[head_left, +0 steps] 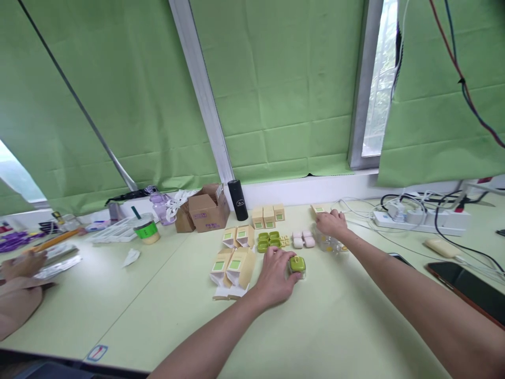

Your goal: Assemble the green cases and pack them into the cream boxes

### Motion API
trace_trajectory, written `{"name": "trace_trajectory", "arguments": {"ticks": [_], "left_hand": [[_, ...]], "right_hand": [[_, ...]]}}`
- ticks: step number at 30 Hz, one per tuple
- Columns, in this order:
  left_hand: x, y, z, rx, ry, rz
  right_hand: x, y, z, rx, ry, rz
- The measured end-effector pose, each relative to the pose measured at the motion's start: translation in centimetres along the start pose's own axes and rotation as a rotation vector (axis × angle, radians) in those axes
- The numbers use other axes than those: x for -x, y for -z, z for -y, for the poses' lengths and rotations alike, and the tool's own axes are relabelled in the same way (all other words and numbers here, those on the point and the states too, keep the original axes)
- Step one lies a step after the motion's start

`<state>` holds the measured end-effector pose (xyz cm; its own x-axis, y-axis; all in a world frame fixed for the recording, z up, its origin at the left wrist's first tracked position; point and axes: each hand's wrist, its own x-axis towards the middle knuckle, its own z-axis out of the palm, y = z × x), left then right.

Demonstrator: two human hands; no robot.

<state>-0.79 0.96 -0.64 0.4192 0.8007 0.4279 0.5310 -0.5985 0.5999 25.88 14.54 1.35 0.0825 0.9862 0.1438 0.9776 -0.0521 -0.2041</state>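
My left hand (276, 276) is curled around a small green case in clear packaging (297, 265) on the pale table, near several open tan cartons (232, 266). My right hand (331, 223) reaches farther back, fingers bent over clear plastic pieces (329, 243) beside a tan box (319, 209). Between the hands lie green cases (269, 240) and pink ones (303, 239). Three closed tan boxes (268, 216) stand behind them.
A black bottle (238, 199), a brown cardboard box (208, 211) and a green-banded cup (147, 229) stand at the back. A power strip (420, 220) with cables and a phone (471, 287) lie right. Another person's hand (23, 263) rests at far left.
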Motion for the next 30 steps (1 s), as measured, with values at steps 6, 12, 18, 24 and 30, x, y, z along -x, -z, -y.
{"name": "trace_trajectory", "arguments": {"ticks": [6,12,18,24,30], "left_hand": [[0.1,0.6,-0.8,0.001,0.03,-0.012],[-0.1,1.0,-1.0,0.072,0.033,-0.167],[-0.8,0.7,-0.1,0.226,0.12,-0.263],[-2.0,0.8,0.2,0.644,0.208,-0.256],[-2.5,1.3,-0.8,0.93,0.143,-0.234]], "right_hand": [[-0.4,0.2,0.4,0.005,0.038,-0.029],[0.5,2.0,1.7,-0.039,0.091,-0.163],[5.0,3.4,4.8,-0.12,0.231,-0.399],[12.4,4.5,7.3,-0.184,0.574,-0.748],[17.3,3.6,8.6,-0.098,0.802,-0.82]]}}
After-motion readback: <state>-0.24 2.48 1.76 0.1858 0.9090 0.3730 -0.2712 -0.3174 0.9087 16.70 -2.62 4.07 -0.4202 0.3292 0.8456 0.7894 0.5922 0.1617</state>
